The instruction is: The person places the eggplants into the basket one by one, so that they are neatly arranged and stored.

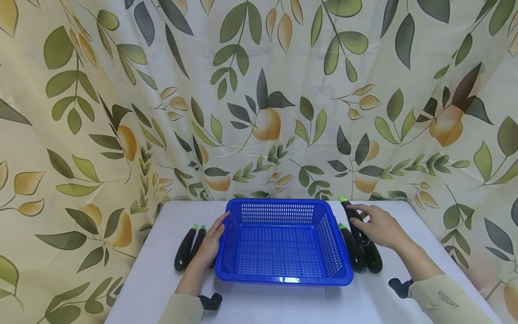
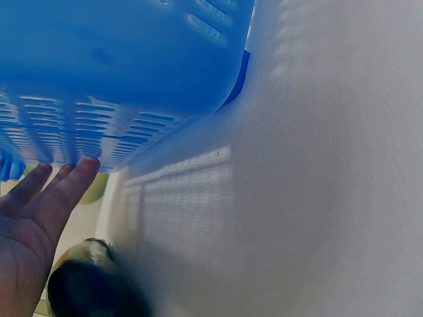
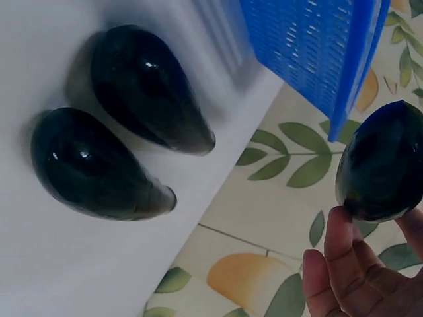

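A blue plastic basket [image 1: 279,278] with slotted walls sits upright in the middle, its inside bare. My left hand [image 1: 210,243] touches its left side with extended fingers; in the left wrist view the fingertips [image 2: 87,166] meet the slotted wall. With thumb and fingers, my right hand [image 1: 378,226] holds a dark glossy eggplant [image 1: 356,227] with a green tip. In the right wrist view this eggplant [image 3: 383,162] is raised off the table. Two more eggplants [image 3: 149,86] lie below it, right of the basket.
Left of the basket, eggplants [image 1: 185,249] lie beside my left forearm, one partly hidden by the hand. A white-covered table [image 1: 251,308] carries everything. Behind it hangs a leaf-and-fruit patterned curtain [image 1: 315,148].
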`<state>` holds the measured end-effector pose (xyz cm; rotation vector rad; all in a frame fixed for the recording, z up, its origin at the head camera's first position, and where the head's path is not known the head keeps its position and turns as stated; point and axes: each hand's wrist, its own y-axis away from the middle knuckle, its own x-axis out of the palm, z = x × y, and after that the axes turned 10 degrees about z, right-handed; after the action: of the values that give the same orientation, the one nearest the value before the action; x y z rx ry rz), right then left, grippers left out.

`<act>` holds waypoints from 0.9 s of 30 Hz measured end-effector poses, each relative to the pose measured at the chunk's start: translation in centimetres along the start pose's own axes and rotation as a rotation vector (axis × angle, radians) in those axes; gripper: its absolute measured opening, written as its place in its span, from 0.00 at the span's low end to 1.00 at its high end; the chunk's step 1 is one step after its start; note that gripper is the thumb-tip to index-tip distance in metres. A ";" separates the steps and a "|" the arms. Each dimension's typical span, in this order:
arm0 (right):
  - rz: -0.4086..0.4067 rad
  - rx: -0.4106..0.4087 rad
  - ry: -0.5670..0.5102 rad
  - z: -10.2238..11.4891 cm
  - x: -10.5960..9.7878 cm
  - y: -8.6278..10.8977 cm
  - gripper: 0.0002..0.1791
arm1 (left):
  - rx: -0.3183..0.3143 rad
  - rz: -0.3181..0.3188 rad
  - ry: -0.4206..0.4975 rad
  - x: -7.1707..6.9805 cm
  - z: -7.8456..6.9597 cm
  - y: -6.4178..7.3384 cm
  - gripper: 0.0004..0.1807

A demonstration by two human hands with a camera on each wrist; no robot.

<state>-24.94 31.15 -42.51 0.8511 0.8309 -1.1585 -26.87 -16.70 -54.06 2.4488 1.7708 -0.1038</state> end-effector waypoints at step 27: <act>-0.026 -0.047 0.031 3.2 0.6 -0.3 0.26 | -0.003 0.004 0.010 0.0 0.1 0.1 0.24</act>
<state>-24.76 27.98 -41.64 0.8232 0.8942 -1.1468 -26.82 -16.75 -54.17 2.4549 1.7693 -0.0891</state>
